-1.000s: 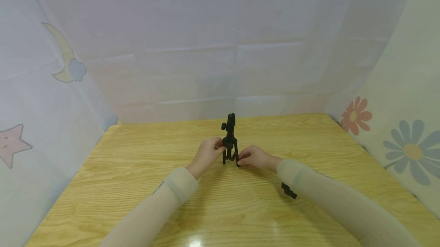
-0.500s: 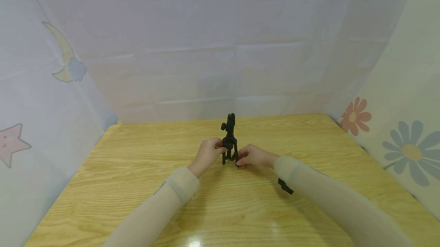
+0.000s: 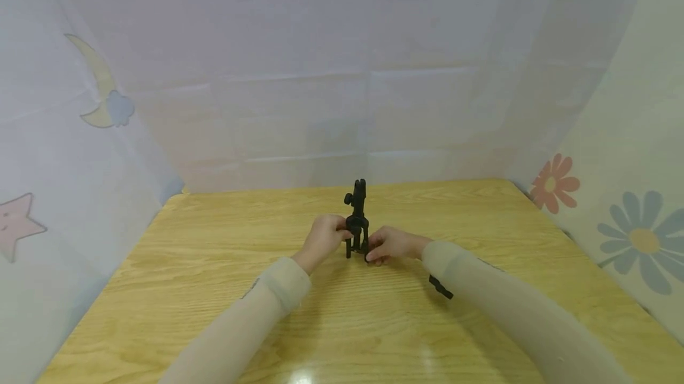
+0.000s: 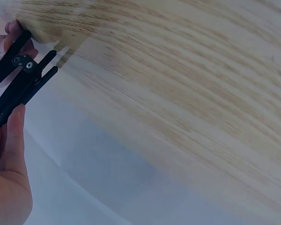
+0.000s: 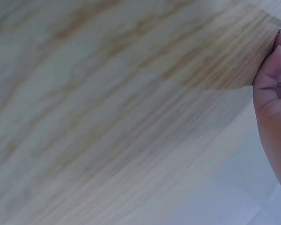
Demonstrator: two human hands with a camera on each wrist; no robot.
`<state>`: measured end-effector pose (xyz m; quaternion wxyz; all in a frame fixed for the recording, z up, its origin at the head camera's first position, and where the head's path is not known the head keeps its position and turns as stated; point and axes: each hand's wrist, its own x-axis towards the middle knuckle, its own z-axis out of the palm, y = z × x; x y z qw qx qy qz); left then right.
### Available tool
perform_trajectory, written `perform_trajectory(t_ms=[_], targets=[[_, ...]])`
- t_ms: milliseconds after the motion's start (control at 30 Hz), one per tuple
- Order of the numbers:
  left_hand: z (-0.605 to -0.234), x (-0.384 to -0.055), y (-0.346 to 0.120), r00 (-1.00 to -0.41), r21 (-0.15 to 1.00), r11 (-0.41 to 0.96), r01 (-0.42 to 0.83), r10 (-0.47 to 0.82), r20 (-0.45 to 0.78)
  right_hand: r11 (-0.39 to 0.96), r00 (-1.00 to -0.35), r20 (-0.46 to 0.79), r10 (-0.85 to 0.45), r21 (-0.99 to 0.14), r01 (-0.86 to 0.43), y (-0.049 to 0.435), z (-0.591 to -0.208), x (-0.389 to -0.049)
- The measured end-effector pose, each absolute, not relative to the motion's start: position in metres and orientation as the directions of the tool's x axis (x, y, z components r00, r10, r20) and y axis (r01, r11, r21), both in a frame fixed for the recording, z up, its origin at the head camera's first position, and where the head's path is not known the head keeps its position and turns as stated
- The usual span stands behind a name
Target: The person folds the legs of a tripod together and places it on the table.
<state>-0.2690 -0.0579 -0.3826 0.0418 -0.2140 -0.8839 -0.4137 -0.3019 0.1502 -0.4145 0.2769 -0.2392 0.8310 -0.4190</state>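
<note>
Black tripod (image 3: pixel 358 209): stood upright on the desk (image 3: pixel 224 235), toward the far edge, about midway between its corners.
Left hand (image 3: pixel 324 235): pinched the tripod's side, thumb and fingers closed.
Right hand (image 3: pixel 394 243): pinched a leg near its foot.
Small black piece (image 3: pixel 440 287): lay apart, partly under the right sleeve (image 3: pixel 497 298).
Progress (judged): tripod stood; leg adjustment seemed unfinished, piece unattached.

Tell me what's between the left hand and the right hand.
The black tripod is between them: the left hand grips it around mid-height, the right hand pinches one leg near its foot. The head view shows this.
</note>
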Motion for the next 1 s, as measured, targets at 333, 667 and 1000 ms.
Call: perform_trajectory(t_ms=[333,667,1000], targets=[[-0.383,-0.271,-0.060,-0.898,0.705,0.567,0.427,0.356,0.257,0.553,-0.737,-0.276,-0.617,-0.818,-0.157,0.147,-0.419,-0.301],[-0.387,-0.274,-0.066,-0.893,0.750,0.501,0.432,0.356,0.276,0.560,-0.724,-0.285,-0.628,-0.812,-0.167,0.145,-0.420,-0.304],[-0.384,-0.274,-0.070,-0.910,0.794,0.470,0.385,0.337,0.241,0.550,-0.715,-0.284,-0.638,-0.819,-0.166,0.139,-0.414,-0.304]])
